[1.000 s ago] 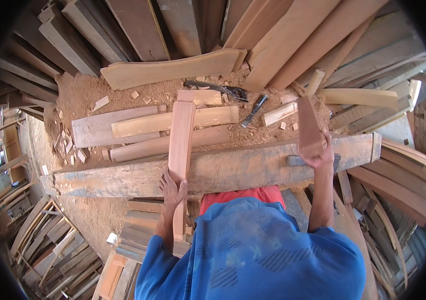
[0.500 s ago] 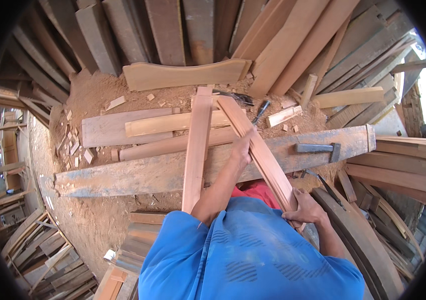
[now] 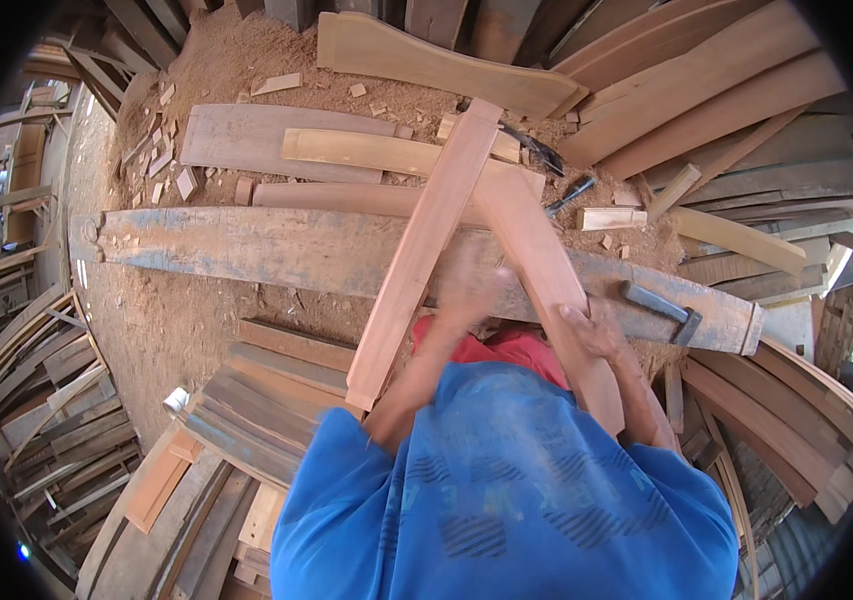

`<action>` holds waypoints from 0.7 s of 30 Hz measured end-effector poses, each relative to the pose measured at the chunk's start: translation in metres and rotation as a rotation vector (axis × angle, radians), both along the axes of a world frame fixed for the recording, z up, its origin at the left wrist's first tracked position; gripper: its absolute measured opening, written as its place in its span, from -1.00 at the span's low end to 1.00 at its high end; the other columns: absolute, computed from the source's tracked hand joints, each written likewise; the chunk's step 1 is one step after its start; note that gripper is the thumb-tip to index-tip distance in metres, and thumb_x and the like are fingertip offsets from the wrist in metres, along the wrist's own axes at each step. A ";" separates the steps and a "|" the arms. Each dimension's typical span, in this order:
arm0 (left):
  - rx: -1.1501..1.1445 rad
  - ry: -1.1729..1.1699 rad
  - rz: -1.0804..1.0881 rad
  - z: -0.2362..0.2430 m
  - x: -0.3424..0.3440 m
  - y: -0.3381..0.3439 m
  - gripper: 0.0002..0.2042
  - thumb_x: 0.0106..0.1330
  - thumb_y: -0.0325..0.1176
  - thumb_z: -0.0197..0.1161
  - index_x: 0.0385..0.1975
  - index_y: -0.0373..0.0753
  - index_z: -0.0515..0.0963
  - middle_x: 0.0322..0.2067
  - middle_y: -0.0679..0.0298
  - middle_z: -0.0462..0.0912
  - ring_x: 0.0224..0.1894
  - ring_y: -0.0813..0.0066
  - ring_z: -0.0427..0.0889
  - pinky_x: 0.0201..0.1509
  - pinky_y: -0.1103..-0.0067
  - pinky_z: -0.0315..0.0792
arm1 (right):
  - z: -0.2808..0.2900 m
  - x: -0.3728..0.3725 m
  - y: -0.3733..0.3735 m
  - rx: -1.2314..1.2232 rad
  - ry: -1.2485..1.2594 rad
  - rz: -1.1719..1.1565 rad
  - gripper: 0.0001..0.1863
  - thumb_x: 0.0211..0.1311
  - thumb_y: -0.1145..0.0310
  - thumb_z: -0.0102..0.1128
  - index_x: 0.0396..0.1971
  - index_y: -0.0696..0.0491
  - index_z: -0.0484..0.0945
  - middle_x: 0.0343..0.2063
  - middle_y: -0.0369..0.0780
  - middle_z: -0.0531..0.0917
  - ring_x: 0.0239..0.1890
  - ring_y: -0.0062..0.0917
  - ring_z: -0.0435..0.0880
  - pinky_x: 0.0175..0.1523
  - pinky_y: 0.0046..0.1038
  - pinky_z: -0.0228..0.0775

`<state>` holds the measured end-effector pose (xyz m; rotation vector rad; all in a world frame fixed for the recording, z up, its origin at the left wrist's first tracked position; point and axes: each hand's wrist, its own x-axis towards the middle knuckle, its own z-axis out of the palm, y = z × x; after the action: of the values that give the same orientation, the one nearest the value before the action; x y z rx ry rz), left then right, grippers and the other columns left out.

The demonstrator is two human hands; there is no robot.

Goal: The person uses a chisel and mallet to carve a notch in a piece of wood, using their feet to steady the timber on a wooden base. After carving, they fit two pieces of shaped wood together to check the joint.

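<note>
A reddish board (image 3: pixel 427 250) with a tenon at its far end lies slanted across the weathered plank (image 3: pixel 297 240) before me, on the left. Another reddish board (image 3: pixel 537 250) leans the other way, its far end meeting the first and its near end close to my body. My right hand (image 3: pixel 597 332) grips this right-hand board by its outer edge. Between the two boards is my left hand (image 3: pixel 477 285), smeared by motion; its fingers cannot be made out.
A hammer (image 3: pixel 662 310) rests on the plank's right part. Beyond lie a chisel (image 3: pixel 572 195), a dark tool (image 3: pixel 532 148), a curved board (image 3: pixel 437 60) and wood offcuts in sawdust. Stacked planks (image 3: pixel 277 370) stand near left, more lumber at right.
The right-hand board has turned from its narrow edge to its wide face. My left hand has come off it toward me; my right hand sits farther up it. The view has shifted.
</note>
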<state>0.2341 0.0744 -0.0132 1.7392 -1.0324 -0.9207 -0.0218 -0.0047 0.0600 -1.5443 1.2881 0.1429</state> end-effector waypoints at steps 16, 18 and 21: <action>0.618 -0.300 -0.092 -0.038 0.117 0.039 -0.04 0.17 0.00 0.47 0.47 -0.28 0.09 0.30 -0.21 0.42 0.40 -0.29 0.28 0.54 0.10 0.09 | -0.136 -0.024 0.008 -0.006 0.087 0.332 -0.08 -0.01 -0.27 0.45 0.07 0.30 0.56 0.00 0.17 0.66 0.08 -0.03 0.66 0.21 -0.12 0.44; 0.685 -0.363 -0.133 -0.034 0.114 0.036 -0.02 0.14 0.02 0.50 0.47 -0.27 0.10 0.31 -0.19 0.40 0.39 -0.29 0.28 0.54 0.10 0.10 | -0.140 -0.025 0.013 -0.097 0.143 0.273 -0.03 -0.02 -0.26 0.46 0.17 0.28 0.49 0.11 0.19 0.57 0.18 -0.01 0.56 0.30 -0.08 0.35; 0.675 -0.491 -0.145 -0.037 0.111 0.038 0.01 0.10 0.07 0.52 0.47 -0.27 0.13 0.32 -0.18 0.40 0.40 -0.28 0.28 0.54 0.10 0.11 | -0.114 -0.007 0.015 -0.258 0.322 0.397 0.07 0.00 -0.21 0.47 0.37 0.22 0.30 0.28 0.16 0.41 0.30 0.02 0.42 0.41 -0.08 0.25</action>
<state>0.3450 0.1121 -0.0499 2.5705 -1.2588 -1.0324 -0.0283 0.0107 -0.0544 -2.0528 1.2650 0.5125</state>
